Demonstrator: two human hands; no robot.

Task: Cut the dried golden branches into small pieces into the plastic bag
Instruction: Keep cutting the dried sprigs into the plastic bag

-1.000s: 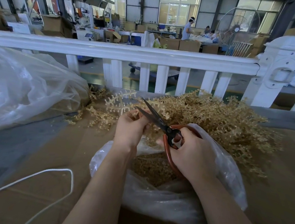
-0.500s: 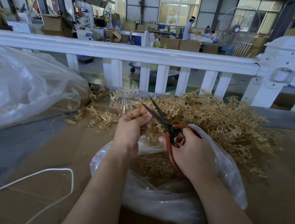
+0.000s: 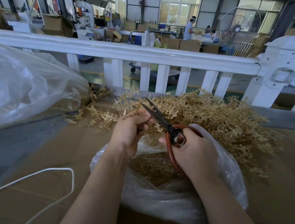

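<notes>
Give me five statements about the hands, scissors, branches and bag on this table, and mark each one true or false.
1. The right hand holds the scissors by red handles. True.
2. The scissor blades are open. True.
3. The left hand rests flat on the table. False: it pinches a golden stem beside the blades.
4. The plastic bag under the hands is empty. False: it already holds cut golden pieces.
5. The pile of uncut branches lies beyond the bag, in front of the white railing. True.
</notes>
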